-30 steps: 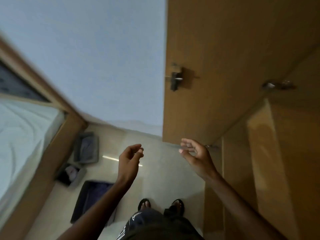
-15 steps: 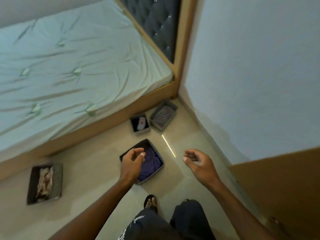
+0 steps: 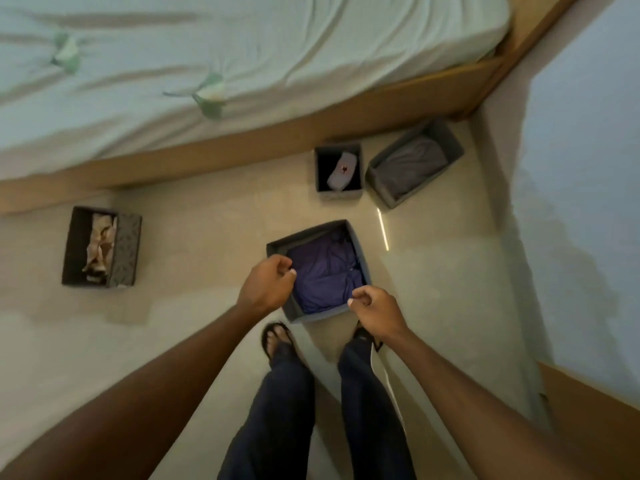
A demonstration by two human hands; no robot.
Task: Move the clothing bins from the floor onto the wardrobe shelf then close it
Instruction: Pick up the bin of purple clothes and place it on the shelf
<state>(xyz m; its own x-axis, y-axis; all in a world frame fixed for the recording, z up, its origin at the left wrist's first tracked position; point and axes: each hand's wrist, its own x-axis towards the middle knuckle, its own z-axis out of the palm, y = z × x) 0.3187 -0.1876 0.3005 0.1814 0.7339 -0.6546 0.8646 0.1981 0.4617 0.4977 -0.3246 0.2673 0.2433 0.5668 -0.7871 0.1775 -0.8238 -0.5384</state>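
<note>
He has turned from the wardrobe to the floor; left hand [image 3: 268, 285] and right hand [image 3: 375, 309], loosely curled and empty, hover over the nearest bin [image 3: 320, 271] by his feet, ready to lift.

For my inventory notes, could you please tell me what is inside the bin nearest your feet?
The nearest bin holds folded purple clothing. Anything beneath that top layer is covered.
</note>
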